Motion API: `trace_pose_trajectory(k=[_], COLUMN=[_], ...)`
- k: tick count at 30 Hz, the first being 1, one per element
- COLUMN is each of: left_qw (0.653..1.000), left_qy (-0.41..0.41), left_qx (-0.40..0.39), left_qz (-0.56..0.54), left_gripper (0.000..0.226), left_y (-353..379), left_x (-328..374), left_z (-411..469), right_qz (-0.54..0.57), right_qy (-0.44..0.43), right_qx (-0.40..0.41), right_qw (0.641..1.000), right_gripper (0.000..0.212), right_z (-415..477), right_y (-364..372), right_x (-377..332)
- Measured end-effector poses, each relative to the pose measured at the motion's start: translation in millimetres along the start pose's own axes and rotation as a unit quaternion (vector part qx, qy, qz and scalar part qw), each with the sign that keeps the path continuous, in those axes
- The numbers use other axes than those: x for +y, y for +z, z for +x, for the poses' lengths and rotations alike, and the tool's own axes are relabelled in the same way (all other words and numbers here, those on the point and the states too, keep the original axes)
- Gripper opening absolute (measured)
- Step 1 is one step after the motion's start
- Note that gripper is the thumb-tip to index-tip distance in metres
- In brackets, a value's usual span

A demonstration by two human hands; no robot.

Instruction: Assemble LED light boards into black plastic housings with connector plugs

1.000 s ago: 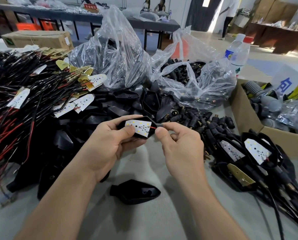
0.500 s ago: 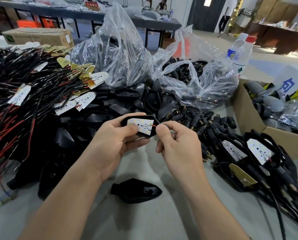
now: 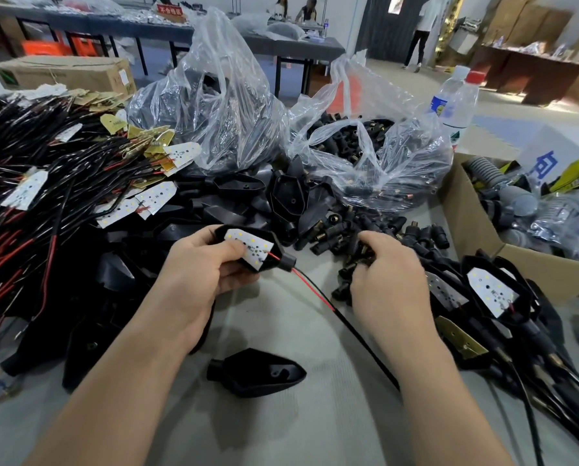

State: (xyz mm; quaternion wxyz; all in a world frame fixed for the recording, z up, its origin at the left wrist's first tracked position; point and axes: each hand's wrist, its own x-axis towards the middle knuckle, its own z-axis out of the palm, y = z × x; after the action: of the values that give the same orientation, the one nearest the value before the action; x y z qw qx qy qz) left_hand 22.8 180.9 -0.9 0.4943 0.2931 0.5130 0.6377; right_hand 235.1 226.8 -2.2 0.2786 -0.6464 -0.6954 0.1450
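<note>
One at a time, lift a connector plug (image 3: 358, 258) with right hand (image 3: 387, 277) fingers now curled on it, keeping left hand (image 3: 194, 280) fingers clamped on the black housing (image 3: 276, 242) and LED board (image 3: 249, 248).

One wide-angle camera rides on the person's head and looks forward and down over the grey table (image 3: 281, 432), so both forearms enter from the bottom edge and the left hand (image 3: 197, 280) and right hand (image 3: 385, 274) lie close at mid-frame. The top strip of the frame reaches the room beyond, with a long bench (image 3: 321, 48) at upper centre and a standing person (image 3: 419, 38) at upper right.
</note>
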Motion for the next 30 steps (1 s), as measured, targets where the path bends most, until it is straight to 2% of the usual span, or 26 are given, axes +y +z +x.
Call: trace_pose_trajectory(k=[2, 6, 9, 12, 16, 18, 19, 22, 24, 27, 30], left_qw=[1.000, 0.999, 0.998, 0.995, 0.989, 0.975, 0.958, 0.861, 0.819, 0.809, 0.852], left_qy=[-0.001, 0.010, 0.029, 0.042, 0.045, 0.070, 0.095, 0.151, 0.163, 0.152, 0.121], left_qx=[-0.002, 0.023, 0.058, 0.086, 0.140, 0.184, 0.206, 0.235, 0.228, 0.213, 0.180], left_qz=[-0.002, -0.020, -0.008, -0.001, 0.026, 0.103, 0.178, 0.425, 0.501, 0.526, 0.477], left_gripper=[0.023, 0.024, 0.025, 0.023, 0.030, 0.037, 0.034, 0.018, 0.013, 0.016, 0.024], left_y=[0, -2, -4, -5, -6, -8, -10, -13, -11, -9, -10], left_x=[1, 2, 1, -2, -3, -5, -6, -2, 3, 5, 9], left_z=[-1, 0, 2, 4, 8, 8, 7, -1, -6, -12, -15], right_qz=[-0.125, -0.156, -0.214, -0.202, -0.155, -0.192, -0.203, -0.204, -0.203, -0.218, -0.231], right_qy=[-0.047, -0.071, -0.086, -0.079, -0.078, -0.101, -0.108, -0.110, -0.100, -0.111, -0.129], right_qx=[-0.070, -0.084, -0.121, -0.131, -0.090, -0.100, -0.103, -0.098, -0.108, -0.125, -0.120], right_qw=[0.989, 0.982, 0.965, 0.967, 0.981, 0.971, 0.968, 0.968, 0.968, 0.962, 0.957], right_gripper=[0.048, 0.036, 0.045, 0.049, 0.038, 0.036, 0.037, 0.040, 0.043, 0.044, 0.036], right_z=[-1, -3, 1, 2, 2, -2, -4, -4, -3, -4, -6], right_y=[3, 1, -1, -2, -6, -5, -3, 0, 0, 0, 1], right_x=[1, 1, -1, -4, 1, 2, 2, -1, -3, -1, -2])
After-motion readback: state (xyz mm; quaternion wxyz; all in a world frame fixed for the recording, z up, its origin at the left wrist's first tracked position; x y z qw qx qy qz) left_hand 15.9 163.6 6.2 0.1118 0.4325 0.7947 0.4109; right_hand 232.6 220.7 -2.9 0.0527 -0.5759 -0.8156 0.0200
